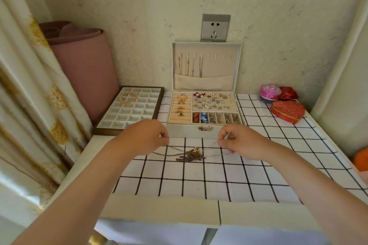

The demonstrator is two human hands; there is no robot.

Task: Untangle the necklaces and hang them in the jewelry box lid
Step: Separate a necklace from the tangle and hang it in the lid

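Centrally, the bench point(258, 167) carries a white cloth with a black grid. At 12 o'clock on it, against the wall, the jewelry box point(205, 123) stands open, its lid point(206, 65) upright. Four necklaces point(190, 64) hang from hooks in the lid's left half; the hooks in the right half are bare. At 10 o'clock, just beside the box, a compartment tray point(129, 108) holds gold bangles point(128, 97). At 2 o'clock, well apart from the box, sits a red heart-shaped box point(287, 111).

Both hands work in front of the box. The left hand point(143, 138), at 9 o'clock from the tangle, has its grip pinched together on a thin chain. The right hand point(242, 141), at 3 o'clock, pinches a chain likewise. Between them, the tangled necklaces point(191, 155) lie on the cloth, with strands running up to each hand.
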